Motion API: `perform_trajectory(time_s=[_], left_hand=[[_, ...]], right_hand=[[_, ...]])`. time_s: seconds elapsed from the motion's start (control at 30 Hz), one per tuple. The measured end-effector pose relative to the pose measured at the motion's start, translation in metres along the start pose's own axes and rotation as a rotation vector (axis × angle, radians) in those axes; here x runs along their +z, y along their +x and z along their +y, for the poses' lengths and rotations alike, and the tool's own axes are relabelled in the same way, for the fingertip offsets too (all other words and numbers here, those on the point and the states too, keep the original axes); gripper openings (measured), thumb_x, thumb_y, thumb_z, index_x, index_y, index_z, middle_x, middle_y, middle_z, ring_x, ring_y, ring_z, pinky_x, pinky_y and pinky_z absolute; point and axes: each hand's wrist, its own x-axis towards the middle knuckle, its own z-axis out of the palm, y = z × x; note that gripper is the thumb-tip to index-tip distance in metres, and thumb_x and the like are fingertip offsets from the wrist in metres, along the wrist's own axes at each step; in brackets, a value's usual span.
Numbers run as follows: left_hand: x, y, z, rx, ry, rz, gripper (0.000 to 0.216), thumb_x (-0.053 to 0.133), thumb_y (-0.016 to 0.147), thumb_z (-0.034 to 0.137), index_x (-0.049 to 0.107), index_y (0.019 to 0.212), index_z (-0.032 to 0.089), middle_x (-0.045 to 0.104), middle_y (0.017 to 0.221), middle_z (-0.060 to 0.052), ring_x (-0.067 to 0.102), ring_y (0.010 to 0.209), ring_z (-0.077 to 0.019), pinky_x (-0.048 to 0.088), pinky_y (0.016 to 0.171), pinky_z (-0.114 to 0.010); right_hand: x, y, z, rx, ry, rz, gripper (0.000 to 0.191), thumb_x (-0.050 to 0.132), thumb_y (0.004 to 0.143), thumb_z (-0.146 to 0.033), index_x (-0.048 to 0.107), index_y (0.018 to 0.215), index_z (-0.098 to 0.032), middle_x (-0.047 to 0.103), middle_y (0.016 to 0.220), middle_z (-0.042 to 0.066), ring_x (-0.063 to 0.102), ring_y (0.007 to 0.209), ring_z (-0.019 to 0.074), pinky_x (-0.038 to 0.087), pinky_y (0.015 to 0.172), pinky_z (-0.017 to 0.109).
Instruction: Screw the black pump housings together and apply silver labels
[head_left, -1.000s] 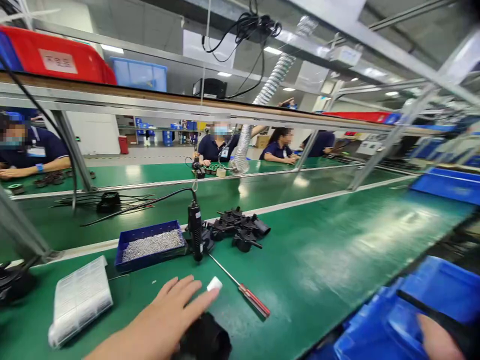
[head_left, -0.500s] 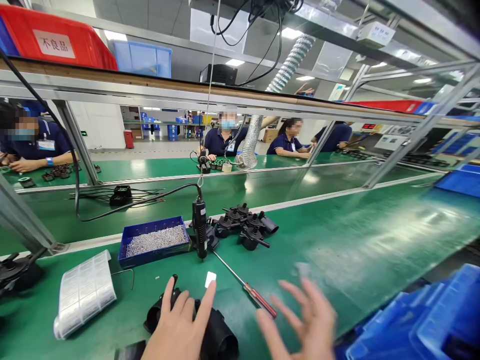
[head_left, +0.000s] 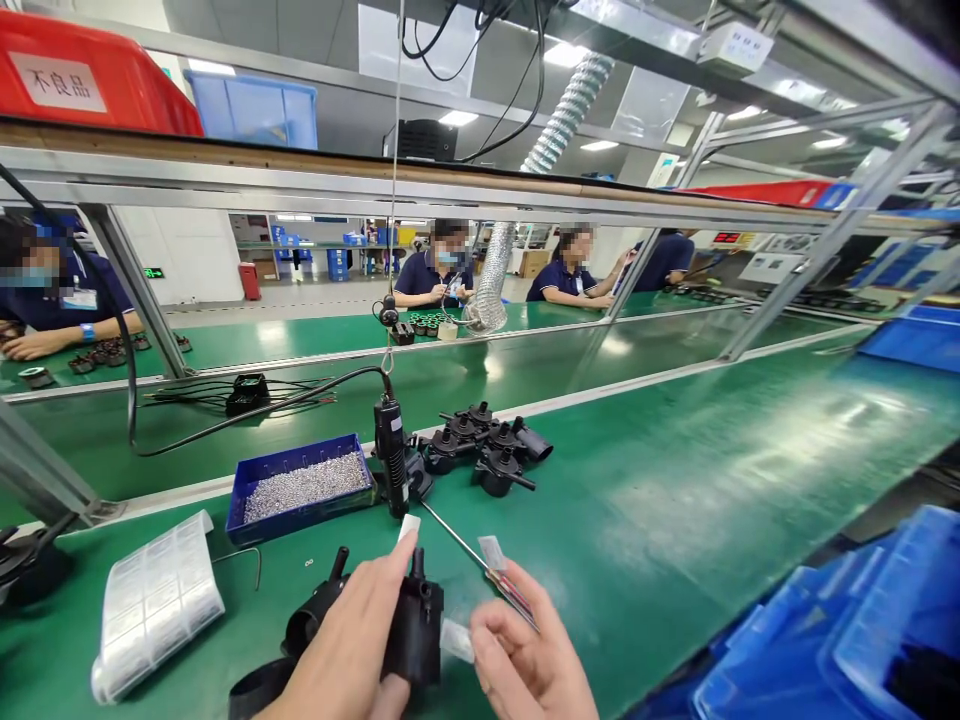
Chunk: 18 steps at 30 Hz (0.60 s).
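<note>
My left hand [head_left: 349, 640] is wrapped over a black plastic pump housing [head_left: 421, 630], its thumb low on the near side. A small white label [head_left: 409, 527] clings to that hand's index fingertip. To its right, my right hand [head_left: 525, 640] pinches a clear-looking label [head_left: 457, 641] beside the housing. Another label [head_left: 492, 552] sticks to the right index fingertip. A screwdriver [head_left: 457, 532] with a red handle lies partly behind my right hand. More black housings [head_left: 304, 625] sit beside and under my left hand, partly hidden.
A sheet of labels [head_left: 157, 610] curls at the left, near a hex key [head_left: 257, 568]. Behind are a blue tray of small metal parts [head_left: 304, 490], a hanging electric screwdriver [head_left: 391, 455] and several black pump parts [head_left: 499, 470]. Blue bins [head_left: 825, 640] stand at right. Co-workers [head_left: 435, 270] sit opposite.
My right hand has moved left and closed from spread fingers to a pinch on a label. My left hand has closed around the housing, which now stands more upright.
</note>
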Motion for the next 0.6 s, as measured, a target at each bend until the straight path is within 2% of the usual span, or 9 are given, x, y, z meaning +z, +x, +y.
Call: perform_trajectory(time_s=[0.07,0.13,0.23,0.37,0.6], left_hand=[[0.001,0.000,0.003,0.018,0.004,0.100,0.118,0.054,0.077,0.006,0.001,0.175,0.043,0.052,0.150,-0.006,0.057,0.137,-0.0210,0.048,0.121,-0.039],[0.000,0.002,0.009,0.020,-0.043,0.159,0.109,0.055,0.084,0.009,0.005,0.175,0.044,0.053,0.148,-0.005,0.058,0.136,-0.0177,0.050,0.119,-0.033],[-0.004,0.006,0.017,0.009,-0.094,0.173,0.109,0.057,0.084,0.011,0.006,0.173,0.049,0.055,0.145,-0.001,0.060,0.135,-0.0149,0.052,0.117,-0.030],[-0.006,0.009,0.019,0.004,-0.089,0.188,0.103,0.058,0.088,0.016,0.009,0.172,0.051,0.057,0.142,0.000,0.062,0.132,-0.0148,0.055,0.113,-0.029],[-0.005,0.007,0.018,-0.005,-0.072,0.198,0.104,0.056,0.087,0.017,0.008,0.172,0.051,0.057,0.142,-0.001,0.063,0.132,-0.0156,0.056,0.112,-0.030]], right_hand=[[0.004,0.001,-0.010,0.043,0.029,-0.060,0.125,0.089,0.058,-0.075,0.019,0.154,-0.035,0.053,0.079,-0.005,0.045,0.062,-0.0025,0.031,0.058,0.008],[0.008,0.002,-0.014,0.035,0.031,-0.075,0.124,0.089,0.060,-0.073,0.020,0.154,-0.034,0.053,0.080,-0.005,0.045,0.063,-0.0023,0.030,0.060,0.009],[0.010,0.005,-0.015,0.009,-0.011,-0.105,0.118,0.084,0.066,-0.074,0.019,0.156,-0.035,0.054,0.081,-0.005,0.047,0.068,-0.0010,0.035,0.068,0.010],[0.008,0.006,-0.015,-0.015,-0.181,-0.139,0.111,0.073,0.074,-0.080,0.014,0.159,-0.039,0.058,0.086,-0.004,0.051,0.074,0.0008,0.038,0.072,0.012],[0.009,0.004,-0.010,-0.033,-0.318,-0.094,0.113,0.067,0.075,-0.084,0.010,0.161,-0.038,0.060,0.089,-0.003,0.049,0.072,-0.0005,0.030,0.066,0.011]])
